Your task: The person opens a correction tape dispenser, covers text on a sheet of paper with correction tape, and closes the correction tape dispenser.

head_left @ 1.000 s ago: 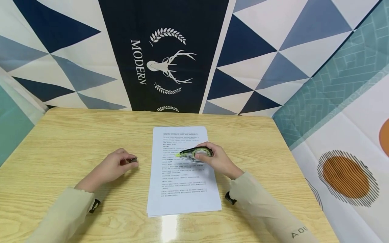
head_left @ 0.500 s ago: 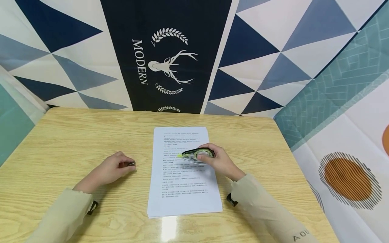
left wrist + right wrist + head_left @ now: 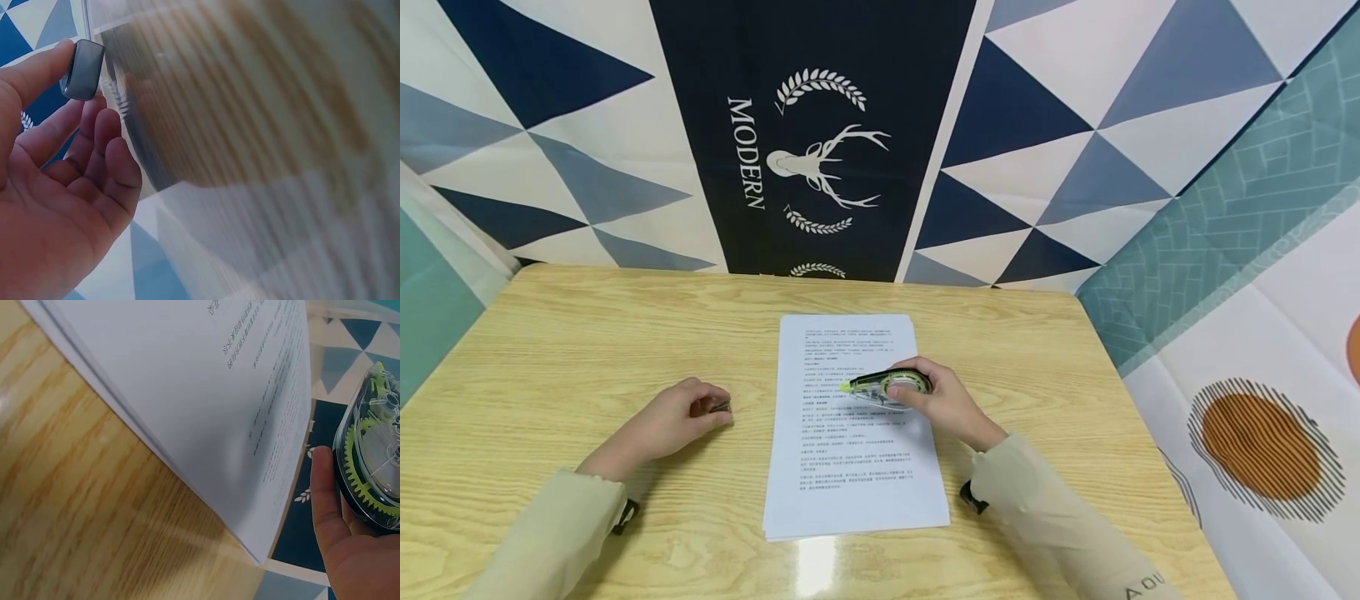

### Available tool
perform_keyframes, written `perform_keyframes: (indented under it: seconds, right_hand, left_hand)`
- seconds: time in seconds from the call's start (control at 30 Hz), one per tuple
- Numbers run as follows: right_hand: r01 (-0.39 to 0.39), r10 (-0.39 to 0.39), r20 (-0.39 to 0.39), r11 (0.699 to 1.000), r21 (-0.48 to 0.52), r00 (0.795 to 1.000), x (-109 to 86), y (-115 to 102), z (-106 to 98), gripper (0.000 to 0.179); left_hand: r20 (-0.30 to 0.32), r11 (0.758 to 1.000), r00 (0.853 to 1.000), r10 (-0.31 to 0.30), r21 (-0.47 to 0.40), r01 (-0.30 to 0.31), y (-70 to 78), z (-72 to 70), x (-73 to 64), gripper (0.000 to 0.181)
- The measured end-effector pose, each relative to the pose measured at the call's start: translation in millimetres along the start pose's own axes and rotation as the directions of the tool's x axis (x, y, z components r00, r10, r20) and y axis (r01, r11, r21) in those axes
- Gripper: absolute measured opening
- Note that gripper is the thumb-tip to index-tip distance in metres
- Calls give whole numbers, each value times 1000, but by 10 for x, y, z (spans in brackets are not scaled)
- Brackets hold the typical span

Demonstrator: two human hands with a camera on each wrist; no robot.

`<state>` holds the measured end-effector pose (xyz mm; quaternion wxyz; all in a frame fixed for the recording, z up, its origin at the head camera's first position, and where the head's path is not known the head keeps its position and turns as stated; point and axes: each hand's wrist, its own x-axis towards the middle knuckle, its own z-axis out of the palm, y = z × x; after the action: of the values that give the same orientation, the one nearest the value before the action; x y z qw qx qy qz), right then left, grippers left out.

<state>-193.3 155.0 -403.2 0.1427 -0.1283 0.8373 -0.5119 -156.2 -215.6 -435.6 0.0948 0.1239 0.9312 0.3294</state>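
The correction tape dispenser (image 3: 871, 387) has a clear casing with a black edge, yellow-green toothed gears showing inside and a bright yellow-green tip. It is above the middle of a stack of printed sheets (image 3: 850, 510), tip toward the person's left, and it casts a soft shadow on the paper. The right hand (image 3: 951, 407) grips its rounded rear end, thumb on the near side, covering part of the casing. Off to the left of the paper, the left hand (image 3: 679, 421) pinches a small, dark, glossy piece (image 3: 85, 70) between thumb and fingers. The dispenser and right hand block several printed lines from the head view. The sheets lie slightly uneven at their edges on a pale wood-grain table (image 3: 700, 533), with a bright glare (image 3: 816, 565) just below them. Behind hangs a cloth (image 3: 820, 50) with blue and white triangles and a black panel bearing a deer head.
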Motion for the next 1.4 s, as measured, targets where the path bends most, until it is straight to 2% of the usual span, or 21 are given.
perform_keyframes:
  seconds: [0.27,0.47,0.83,1.4]
  right_hand:
    - [-8,8,-6,1000,-6,1000,-4,11,-10,31]
    - [4,-4,-8,1000,1,1000,-6,11,-27,30]
    - [-41,41,-18,999,6,999,-12,31,-25,31]
    - [-41,41,12,999,-7,999,18,78,-14,32]
  left_hand:
    - [-31,1000,999,-8,-4,8,12,-9,14,32]
    - [-46,1000,999,-4,29,5,11,-24,11,34]
    - [-26,999,999,-33,28,34,-6,-37,8,32]
    - [-30,998,998,-58,28,59,-46,-51,8,28]
